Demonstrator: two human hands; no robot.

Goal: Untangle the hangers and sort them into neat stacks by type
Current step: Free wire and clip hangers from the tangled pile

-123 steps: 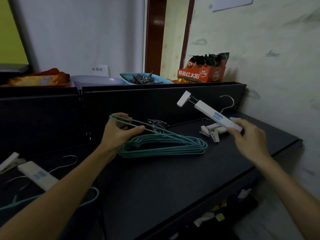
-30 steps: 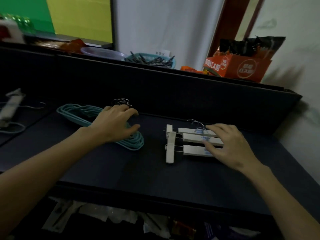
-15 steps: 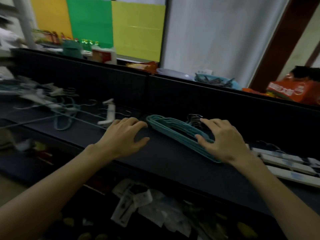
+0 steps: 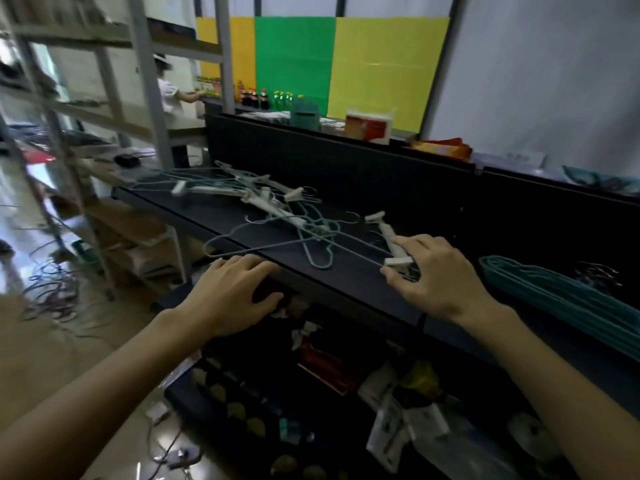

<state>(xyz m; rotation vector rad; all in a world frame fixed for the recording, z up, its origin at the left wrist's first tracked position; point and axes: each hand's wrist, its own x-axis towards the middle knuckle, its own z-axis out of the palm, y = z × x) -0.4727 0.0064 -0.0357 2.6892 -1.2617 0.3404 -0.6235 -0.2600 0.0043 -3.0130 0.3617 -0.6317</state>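
Hangers still tangled in a pile across centre-left of frame on the dark counter: teal wire ones mixed w/ white clip ones. A neat teal stack sits at right edge, so I judge the sort is partway done. My right hand is at the nearest white clip hanger, mid-frame, fingers spread and lightly bent over its end; touching it, but I can't tell if there's a real grip yet. Left hand lies flat at the counter's front edge, lower centre, fingers relaxed, holding nothing, just beside a teal wire. Step, as I read it: picking the next piece. Next move likely needs a firm pinch on the clip hanger, then lifting it slow so its hook clears the teal wires.
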